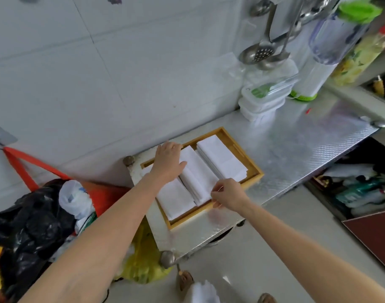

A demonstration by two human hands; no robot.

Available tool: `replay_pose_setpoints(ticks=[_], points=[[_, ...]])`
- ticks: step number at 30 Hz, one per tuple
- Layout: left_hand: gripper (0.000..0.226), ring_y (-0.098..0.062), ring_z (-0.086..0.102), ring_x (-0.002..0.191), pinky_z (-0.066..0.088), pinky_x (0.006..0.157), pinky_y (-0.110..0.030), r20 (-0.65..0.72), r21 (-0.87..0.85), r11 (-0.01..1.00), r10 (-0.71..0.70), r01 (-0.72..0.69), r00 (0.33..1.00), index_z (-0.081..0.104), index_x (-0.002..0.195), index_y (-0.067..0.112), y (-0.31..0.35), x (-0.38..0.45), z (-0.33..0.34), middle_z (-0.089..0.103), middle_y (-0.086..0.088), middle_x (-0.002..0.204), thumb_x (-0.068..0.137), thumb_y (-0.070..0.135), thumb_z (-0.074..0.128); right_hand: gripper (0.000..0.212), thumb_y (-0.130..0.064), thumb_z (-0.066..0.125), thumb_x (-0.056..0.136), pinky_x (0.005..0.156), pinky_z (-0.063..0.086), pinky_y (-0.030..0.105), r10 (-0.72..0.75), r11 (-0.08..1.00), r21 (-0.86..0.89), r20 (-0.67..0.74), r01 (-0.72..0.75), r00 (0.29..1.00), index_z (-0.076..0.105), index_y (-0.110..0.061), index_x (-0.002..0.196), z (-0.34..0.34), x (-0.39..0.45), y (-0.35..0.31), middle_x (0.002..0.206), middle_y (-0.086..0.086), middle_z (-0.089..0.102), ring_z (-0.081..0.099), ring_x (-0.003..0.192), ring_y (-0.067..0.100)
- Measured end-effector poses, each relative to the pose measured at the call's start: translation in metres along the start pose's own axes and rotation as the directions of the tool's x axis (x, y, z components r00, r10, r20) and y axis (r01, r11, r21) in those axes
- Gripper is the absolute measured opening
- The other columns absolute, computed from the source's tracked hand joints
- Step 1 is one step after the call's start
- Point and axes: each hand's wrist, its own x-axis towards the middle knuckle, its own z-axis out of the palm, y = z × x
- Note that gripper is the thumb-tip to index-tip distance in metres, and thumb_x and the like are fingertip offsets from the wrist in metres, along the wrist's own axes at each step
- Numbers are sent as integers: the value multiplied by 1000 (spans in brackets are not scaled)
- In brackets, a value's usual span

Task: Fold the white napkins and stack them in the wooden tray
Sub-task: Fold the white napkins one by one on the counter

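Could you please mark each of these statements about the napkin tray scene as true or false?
1. The wooden tray holds three stacks of white napkins. True.
2. The left hand lies flat on the napkins. True.
3. The right hand is at the tray's far edge by the wall. False: it pinches at the near edge.
4. The ladles lie in the tray. False: they hang on the wall.
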Motion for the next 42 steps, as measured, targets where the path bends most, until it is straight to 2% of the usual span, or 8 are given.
replay_pose_setpoints(ticks=[4, 9, 13, 21, 27, 34, 38, 42], points=[[40, -24, 50, 121, 39, 102, -34, 11, -97, 986, 137, -135, 991, 51, 132, 13, 102, 22, -13, 54, -6, 132, 95, 27, 55, 13, -4, 53, 85, 62, 57, 35, 17, 998, 57, -176, -7, 984, 64, -1, 78, -90, -16, 54, 73, 10, 69, 67, 58, 19], [31, -28, 55, 115, 45, 90, -33, 222, -77, 950, 313, -304, 923, 57, 123, 15, 293, 32, 20, 58, -10, 127, 94, 25, 50, 17, -9, 54, 81, 67, 57, 39, 117, 993, 13, -382, -122, 917, 63, -6, 67, -225, -71, 186, 72, 13, 71, 69, 69, 29], [27, -31, 57, 111, 48, 87, -35, 387, 46, 821, 510, -569, 768, 58, 115, 11, 470, 25, 60, 60, -13, 120, 91, 20, 51, 17, -14, 54, 85, 72, 57, 36, 266, 944, -33, -511, -329, 817, 61, -13, 69, -343, -147, 312, 80, 12, 70, 67, 76, 29], [35, -27, 56, 114, 47, 91, -39, 458, 15, 439, 796, -898, 397, 52, 126, 17, 790, -21, 117, 58, -5, 126, 95, 32, 50, 19, -19, 52, 89, 81, 53, 37, 577, 761, 280, -705, -585, 413, 67, -10, 97, -485, -318, 513, 100, 10, 69, 64, 94, 29], [33, -27, 54, 116, 46, 92, -39, 462, -51, 132, 882, -990, 94, 52, 126, 18, 1004, -68, 165, 56, -4, 129, 95, 30, 48, 19, -20, 51, 90, 80, 51, 37, 712, 578, 501, -695, -644, 99, 65, -12, 101, -542, -423, 634, 104, 8, 67, 63, 97, 29], [44, -25, 50, 124, 43, 96, -34, 460, -111, -197, 859, -974, -226, 44, 139, 13, 1202, -106, 196, 50, -5, 138, 96, 25, 51, 14, -18, 46, 91, 70, 42, 30, 799, 364, 661, -583, -656, -144, 58, -14, 85, -611, -508, 732, 99, 13, 64, 61, 94, 30], [45, -25, 51, 123, 43, 95, -34, 469, -116, -269, 834, -956, -292, 44, 139, 14, 1287, -126, 215, 50, -6, 137, 96, 25, 51, 20, -14, 41, 93, 73, 47, 32, 817, 274, 726, -522, -631, -246, 60, -12, 99, -636, -537, 785, 103, 10, 64, 59, 92, 29], [45, -26, 50, 122, 44, 92, -34, 497, -103, -316, 805, -943, -324, 43, 139, 16, 1354, -149, 245, 50, -6, 136, 96, 26, 51, 18, -11, 39, 93, 67, 41, 29, 834, 233, 726, -491, -647, -252, 56, -11, 97, -667, -566, 843, 103, 11, 62, 57, 89, 29]])
